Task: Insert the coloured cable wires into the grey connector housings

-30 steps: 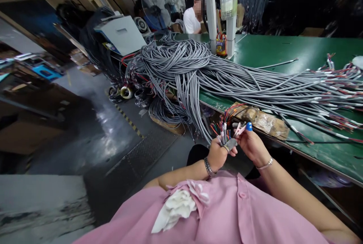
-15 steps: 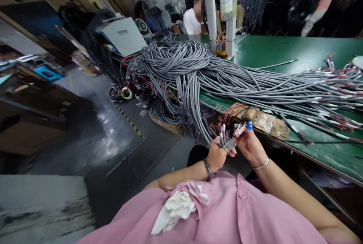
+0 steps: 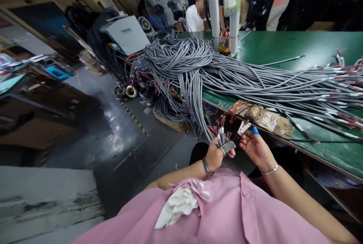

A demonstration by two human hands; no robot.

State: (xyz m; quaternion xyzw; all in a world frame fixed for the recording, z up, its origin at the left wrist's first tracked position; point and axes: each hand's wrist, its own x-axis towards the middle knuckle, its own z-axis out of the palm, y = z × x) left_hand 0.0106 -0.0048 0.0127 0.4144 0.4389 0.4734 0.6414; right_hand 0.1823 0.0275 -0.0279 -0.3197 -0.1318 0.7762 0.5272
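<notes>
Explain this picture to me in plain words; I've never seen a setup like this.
There is no machine here: the grips are a person's own bare hands. The picture comes from a camera worn on that person's head, looking forward and down, so you see the pink shirt from above.

The left grip holds a bunch of gray cable ends with coloured wires fanning out at the tips. The right grip, beside it, holds a pale pink clip at the fingertips.

Across the green bench lies a large pile of gray cables, many with white sections near their ends. Behind the bench, a co-worker in a white shirt is visible.
</notes>
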